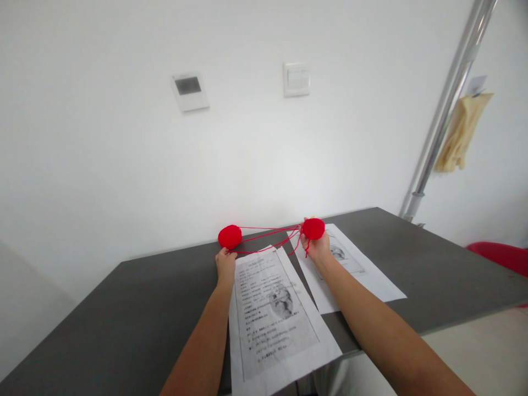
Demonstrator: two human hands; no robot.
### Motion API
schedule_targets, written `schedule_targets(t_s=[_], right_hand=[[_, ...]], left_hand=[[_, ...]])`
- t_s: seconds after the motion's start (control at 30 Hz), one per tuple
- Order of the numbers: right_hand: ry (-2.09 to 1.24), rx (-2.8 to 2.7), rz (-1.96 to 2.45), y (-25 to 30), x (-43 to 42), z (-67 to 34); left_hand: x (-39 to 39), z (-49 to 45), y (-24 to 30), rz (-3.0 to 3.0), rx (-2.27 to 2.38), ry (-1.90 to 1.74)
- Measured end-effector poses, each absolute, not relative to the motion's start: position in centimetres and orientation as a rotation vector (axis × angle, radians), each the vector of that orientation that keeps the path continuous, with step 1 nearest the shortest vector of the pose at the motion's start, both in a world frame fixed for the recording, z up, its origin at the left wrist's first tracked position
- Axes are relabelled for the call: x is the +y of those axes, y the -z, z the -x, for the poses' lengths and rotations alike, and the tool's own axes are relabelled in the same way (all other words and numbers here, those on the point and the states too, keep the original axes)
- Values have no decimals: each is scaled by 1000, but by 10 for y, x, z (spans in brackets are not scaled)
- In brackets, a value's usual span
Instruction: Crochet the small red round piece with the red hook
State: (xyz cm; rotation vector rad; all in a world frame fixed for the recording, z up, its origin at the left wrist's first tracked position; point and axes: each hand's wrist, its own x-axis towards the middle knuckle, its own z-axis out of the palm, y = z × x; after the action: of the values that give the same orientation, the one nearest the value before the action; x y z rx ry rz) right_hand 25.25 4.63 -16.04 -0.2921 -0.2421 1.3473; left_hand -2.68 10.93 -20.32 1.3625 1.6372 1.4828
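Note:
A red ball of yarn (314, 229) is gripped in my right hand (317, 246), which is closed around it, with a short loose tail hanging below. Another red ball of yarn (230, 237) sits at the back of the table, just beyond the fingertips of my left hand (226, 265). Several slack red strands (264, 238) stretch between the two balls. My left fingers are drawn together on a strand beside the upper left edge of a printed sheet (276, 324). Under my right hand and forearm lies a second printed sheet (355, 269).
The dark grey table (165, 308) meets a white wall (124, 137) at the back. A metal pole (443, 121) rises at right beside hanging beige cloth-like gloves (462, 132). A red rounded seat (499, 256) shows past the table's right edge.

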Motion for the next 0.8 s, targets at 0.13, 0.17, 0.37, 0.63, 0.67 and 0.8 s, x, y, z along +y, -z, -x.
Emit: schedule_targets(t_s=[0.13, 0.17, 0.37, 0.63, 0.67, 0.8], right_hand=[[-1308, -222, 262, 163, 49, -259], [-1302, -220, 262, 164, 50, -260], [-1283, -189, 279, 164, 52, -267], [-1233, -149, 267, 156, 46, -264], [-1232, -144, 265, 155, 45, -264], [-1227, -127, 272, 153, 44, -264]], left_hand=[[108, 27, 200, -1279, 1670, -1478], [108, 27, 199, -1267, 1672, -1476], [107, 26, 197, -1221, 1685, -1475], [107, 31, 194, -1185, 1694, -1495], [108, 31, 194, -1182, 1693, -1503], [105, 31, 190, -1207, 1662, -1522]])
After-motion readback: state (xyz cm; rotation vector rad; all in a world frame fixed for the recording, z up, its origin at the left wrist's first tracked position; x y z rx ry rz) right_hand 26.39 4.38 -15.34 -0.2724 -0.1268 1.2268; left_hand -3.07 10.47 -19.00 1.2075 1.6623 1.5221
